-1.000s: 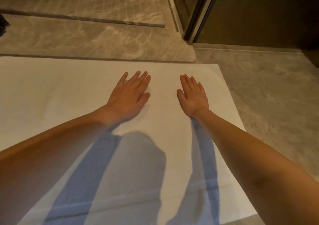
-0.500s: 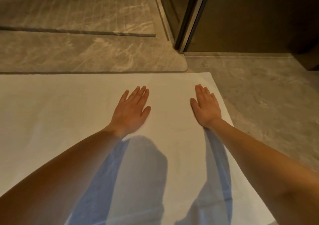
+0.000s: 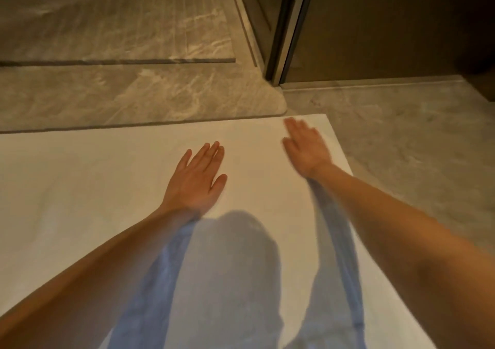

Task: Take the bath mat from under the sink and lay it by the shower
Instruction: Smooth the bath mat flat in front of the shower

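The white bath mat [image 3: 93,188] lies spread flat on the floor, its far edge along the raised marble step [image 3: 134,99] of the shower. My left hand [image 3: 197,181] rests palm down on the mat's middle, fingers together and flat. My right hand [image 3: 306,147] is palm down near the mat's far right corner, blurred by motion. Neither hand holds anything. Shadows of my arms and head fall across the near part of the mat.
The shower floor [image 3: 120,22] of brown marble with fine grooves lies beyond the step. A dark metal door frame [image 3: 284,32] rises at the step's right end, with a dark wall panel [image 3: 388,27] beside it. Grey stone floor [image 3: 415,147] runs along the mat's right.
My right hand has slid to the right and away from me toward the mat's far right corner. My left hand stays flat in about the same spot on the mat.
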Motion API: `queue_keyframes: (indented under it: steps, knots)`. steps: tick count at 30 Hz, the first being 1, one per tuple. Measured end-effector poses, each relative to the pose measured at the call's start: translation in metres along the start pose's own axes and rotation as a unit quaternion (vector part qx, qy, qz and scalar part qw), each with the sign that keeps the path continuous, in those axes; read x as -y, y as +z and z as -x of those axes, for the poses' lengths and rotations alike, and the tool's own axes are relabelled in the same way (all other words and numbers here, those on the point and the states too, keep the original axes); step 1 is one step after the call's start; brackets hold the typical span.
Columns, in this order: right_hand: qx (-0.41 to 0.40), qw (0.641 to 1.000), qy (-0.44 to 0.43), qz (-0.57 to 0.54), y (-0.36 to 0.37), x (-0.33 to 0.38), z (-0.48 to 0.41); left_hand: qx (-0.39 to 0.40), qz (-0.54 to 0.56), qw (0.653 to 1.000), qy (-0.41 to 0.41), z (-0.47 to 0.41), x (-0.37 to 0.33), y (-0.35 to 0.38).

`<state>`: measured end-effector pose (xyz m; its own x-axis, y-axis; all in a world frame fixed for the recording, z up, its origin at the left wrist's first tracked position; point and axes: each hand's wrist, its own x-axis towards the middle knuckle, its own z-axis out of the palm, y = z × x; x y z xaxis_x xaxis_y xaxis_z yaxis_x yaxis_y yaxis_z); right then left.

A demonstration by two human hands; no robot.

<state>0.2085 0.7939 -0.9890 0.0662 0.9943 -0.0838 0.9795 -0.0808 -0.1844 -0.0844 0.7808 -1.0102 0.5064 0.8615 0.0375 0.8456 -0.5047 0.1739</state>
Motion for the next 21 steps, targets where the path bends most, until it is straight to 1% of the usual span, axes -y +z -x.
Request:
queue_keyframes:
  steps: [2, 4, 11, 14, 16, 18, 19, 20, 21]
  knots:
    - [0.002, 0.998, 0.061, 0.003, -0.008, -0.051, 0.012, -0.006, 0.004, 1.000, 0.004, 0.000, -0.001, 0.000]
    - [0.009, 0.996, 0.089, -0.007, -0.010, -0.072, 0.021, -0.008, 0.008, 1.000, 0.008, 0.001, 0.000, 0.000]
    - [-0.010, 0.996, 0.085, -0.004, -0.007, -0.076, 0.023, 0.021, 0.000, 1.000, 0.006, 0.000, -0.001, -0.003]
    - [0.003, 0.996, 0.088, 0.008, -0.013, -0.073, 0.023, 0.024, -0.004, 1.000, 0.007, 0.000, -0.001, -0.005]
    - [-0.005, 0.992, 0.127, 0.006, -0.021, -0.057, 0.026, 0.027, -0.013, 1.000, 0.007, 0.001, -0.002, -0.006]
    - [-0.069, 0.984, 0.161, -0.032, -0.021, -0.015, 0.035, 0.029, -0.019, 0.999, 0.009, 0.001, -0.003, -0.007]
    - [-0.102, 0.983, 0.138, -0.063, -0.016, 0.015, 0.042, 0.030, -0.021, 0.999, 0.008, 0.002, -0.004, -0.007]
    - [-0.124, 0.984, 0.083, -0.096, -0.008, 0.051, 0.051, 0.031, -0.023, 0.999, 0.006, 0.002, -0.005, -0.007]
    - [-0.126, 0.985, 0.012, -0.118, 0.003, 0.089, 0.062, 0.034, -0.033, 0.999, 0.006, 0.001, -0.005, -0.007]
